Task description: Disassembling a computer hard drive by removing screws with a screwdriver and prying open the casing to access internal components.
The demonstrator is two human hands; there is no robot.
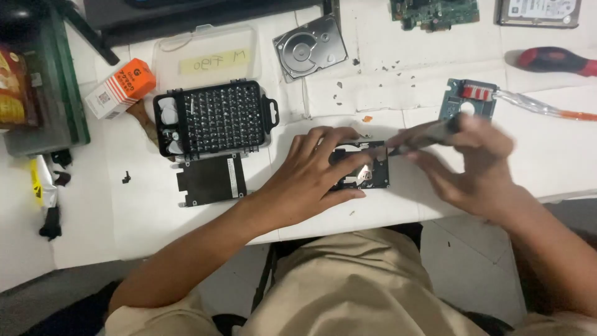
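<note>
The left hand (314,177) lies spread over a small black drive (367,167) near the front edge of the white tabletop (143,211), fingers steadying it. The right hand (469,158) pinches a slim dark screwdriver (420,142), its tip touching the drive's top. Just left lie a flat black cover plate (211,180) and, farther back, an open black bit set (217,118). Far right rests a red-handled screwdriver (550,60); a silver opened drive (311,46) sits at the far middle.
</note>
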